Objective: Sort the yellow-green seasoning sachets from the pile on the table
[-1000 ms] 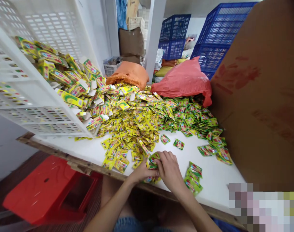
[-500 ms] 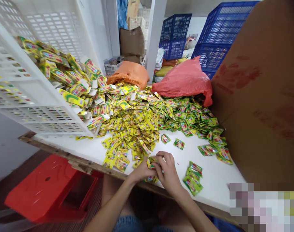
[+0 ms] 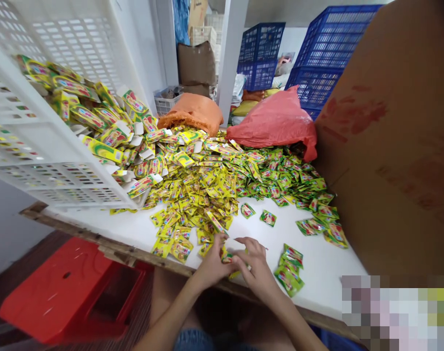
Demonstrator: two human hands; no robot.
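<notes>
My left hand (image 3: 211,262) and my right hand (image 3: 254,265) meet at the near edge of the white table (image 3: 320,273), both closed around a small bundle of sachets (image 3: 226,256). Just right of my right hand lies a short stack of green sachets (image 3: 289,270). Beyond my hands spreads a big heap of yellow sachets (image 3: 203,195), with green sachets (image 3: 287,178) heaped to its right. Two single green sachets (image 3: 258,214) lie apart on the bare table.
A tipped white crate (image 3: 35,141) spills flattened yellow cartons (image 3: 108,126) at left. An orange sack (image 3: 194,113) and a red bag (image 3: 276,122) lie behind the heaps. Brown cardboard (image 3: 397,146) walls the right side. Blue crates (image 3: 317,53) stand behind. A red stool (image 3: 68,292) sits lower left.
Both hands have drawn slightly nearer the table's edge while still working the sachet bundle between them; the green sachet that topped the bundle is now mostly hidden by my fingers.
</notes>
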